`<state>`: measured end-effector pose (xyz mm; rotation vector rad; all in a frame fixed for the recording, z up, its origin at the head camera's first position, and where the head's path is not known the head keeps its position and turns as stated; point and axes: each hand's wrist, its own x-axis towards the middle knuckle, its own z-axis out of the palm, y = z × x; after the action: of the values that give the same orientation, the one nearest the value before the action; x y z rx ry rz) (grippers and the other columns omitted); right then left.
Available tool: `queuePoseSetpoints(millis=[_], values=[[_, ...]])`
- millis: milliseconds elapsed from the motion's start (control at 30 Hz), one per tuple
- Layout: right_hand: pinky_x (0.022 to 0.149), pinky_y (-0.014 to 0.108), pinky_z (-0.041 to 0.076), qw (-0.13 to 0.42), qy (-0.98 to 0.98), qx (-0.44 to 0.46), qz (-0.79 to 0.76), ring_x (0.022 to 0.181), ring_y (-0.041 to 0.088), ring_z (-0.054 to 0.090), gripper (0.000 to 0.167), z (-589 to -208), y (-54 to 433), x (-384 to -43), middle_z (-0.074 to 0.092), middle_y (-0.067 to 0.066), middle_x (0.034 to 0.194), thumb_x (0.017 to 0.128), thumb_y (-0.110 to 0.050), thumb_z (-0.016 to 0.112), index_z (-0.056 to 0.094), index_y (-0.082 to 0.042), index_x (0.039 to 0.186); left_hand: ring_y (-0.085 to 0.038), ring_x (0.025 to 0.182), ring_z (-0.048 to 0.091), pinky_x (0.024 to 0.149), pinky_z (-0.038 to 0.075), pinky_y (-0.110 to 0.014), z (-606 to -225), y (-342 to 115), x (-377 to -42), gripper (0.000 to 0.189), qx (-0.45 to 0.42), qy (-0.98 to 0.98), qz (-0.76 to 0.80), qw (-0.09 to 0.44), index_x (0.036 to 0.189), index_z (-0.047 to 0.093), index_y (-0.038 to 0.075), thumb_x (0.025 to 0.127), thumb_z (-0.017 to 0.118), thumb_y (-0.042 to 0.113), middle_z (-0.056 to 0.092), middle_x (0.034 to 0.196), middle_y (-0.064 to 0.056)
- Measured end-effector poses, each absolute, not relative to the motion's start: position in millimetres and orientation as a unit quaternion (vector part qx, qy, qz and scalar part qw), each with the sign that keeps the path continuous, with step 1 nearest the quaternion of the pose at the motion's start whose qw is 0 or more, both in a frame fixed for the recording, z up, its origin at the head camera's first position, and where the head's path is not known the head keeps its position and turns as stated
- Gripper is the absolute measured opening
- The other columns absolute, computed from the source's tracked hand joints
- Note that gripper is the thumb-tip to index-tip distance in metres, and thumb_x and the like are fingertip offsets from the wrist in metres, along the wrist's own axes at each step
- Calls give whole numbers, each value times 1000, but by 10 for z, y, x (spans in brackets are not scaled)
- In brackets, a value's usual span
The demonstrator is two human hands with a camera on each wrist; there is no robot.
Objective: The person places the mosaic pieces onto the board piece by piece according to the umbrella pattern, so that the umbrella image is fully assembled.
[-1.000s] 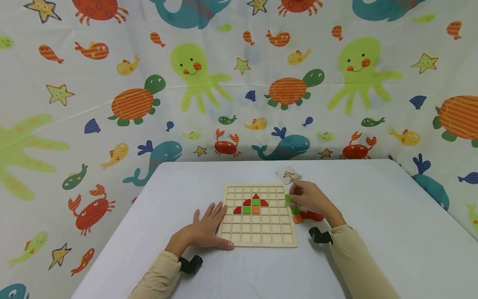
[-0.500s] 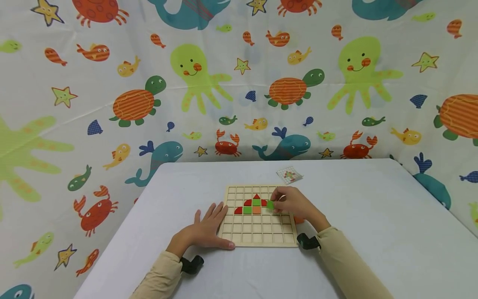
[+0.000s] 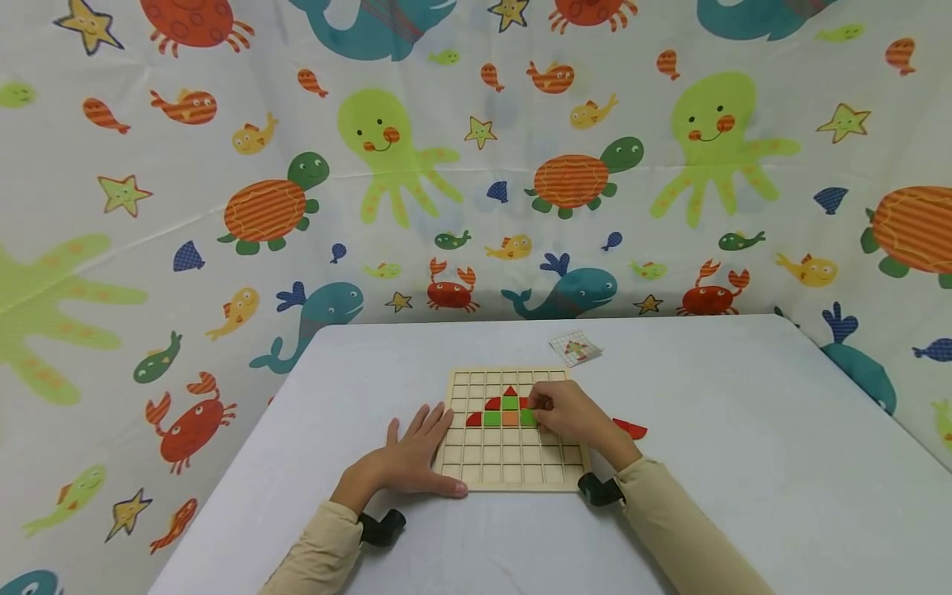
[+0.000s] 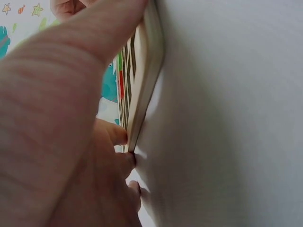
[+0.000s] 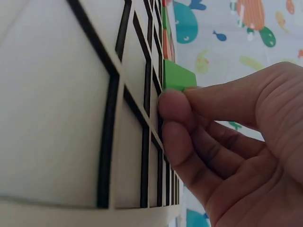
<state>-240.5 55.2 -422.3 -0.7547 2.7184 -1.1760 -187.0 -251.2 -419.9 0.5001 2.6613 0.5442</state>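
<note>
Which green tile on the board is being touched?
The green tile right of the orange tile; the left green tile and upper green tile sit untouched.

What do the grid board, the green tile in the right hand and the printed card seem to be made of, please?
Grid board: probably wood, matt, by its pale beige colour and thick edge.
Green tile: painted wood or plastic; smooth, evenly coloured, no grain showing.
Printed card: likely paper, finish unclear; it looks thin.

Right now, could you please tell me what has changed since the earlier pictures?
The right grip moved leftward from beside the board, bringing a green tile to the right of the orange tile, and still pinches it. The left grip and board stayed put.
</note>
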Motion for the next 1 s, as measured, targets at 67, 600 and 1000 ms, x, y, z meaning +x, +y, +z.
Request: queuePoseSetpoints(millis=[67, 600, 1000], values=[[69, 30, 52, 27, 897, -256, -359, 74, 14, 57, 12, -4224, 527, -2399, 63, -3, 82, 98, 4, 71, 71, -8, 96, -39, 164, -1, 121, -4, -75, -4199, -2515, -1871, 126, 178, 946, 193, 188, 172, 19, 6, 82, 84, 66, 8, 179, -15], [73, 33, 53, 48, 908, -264, -321, 80, 16, 57, 10, -4061, 708, -2405, 65, -3, 86, 99, 0, 71, 76, -4, 107, -40, 163, 0, 120, -7, -75, -4257, -2542, -1893, 128, 190, 941, 210, 185, 171, 19, 5, 81, 82, 71, 8, 179, -17], [74, 36, 53, 129, 929, -170, -301, 82, 22, 58, 17, -3804, 1219, -2374, 63, 4, 89, 96, -8, 76, 72, -3, 111, -39, 164, -1, 121, -7, -74, -4273, -2550, -1917, 128, 190, 942, 201, 188, 172, 19, 6, 81, 82, 71, 8, 179, -16]])
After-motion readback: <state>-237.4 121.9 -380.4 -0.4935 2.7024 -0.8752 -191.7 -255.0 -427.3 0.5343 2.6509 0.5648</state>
